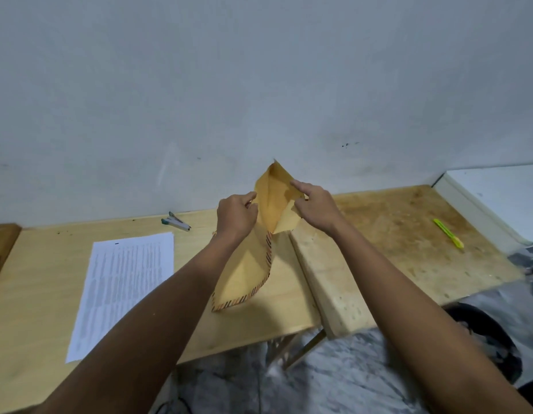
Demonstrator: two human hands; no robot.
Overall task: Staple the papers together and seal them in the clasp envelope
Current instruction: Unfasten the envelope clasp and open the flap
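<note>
Head view shows both hands raised over the desk, working at the mouth of the envelope (253,264). The left hand (235,216) pinches one wall of the opening between thumb and curled fingers, while the right hand (314,209) grips the other wall and flap with its forefinger stretched along the top edge, so the mouth gapes toward the wall. From where I stand the envelope looks light and floppy: it sags and bows below the hands, its striped border curling, its bottom corner near or on the pale table (35,294), I cannot tell which. I would judge it easy to crease or tear at the seams, best held near the mouth edges as it is now. The papers (125,285) lie flat on the table to the left, well apart from the envelope; thin sheets, likely to slide or fan unless taken by one edge. Whether they are stapled I cannot make out. A stapler (175,222) lies beyond them near the wall. Any clasp on the flap is hidden by the right hand.
</note>
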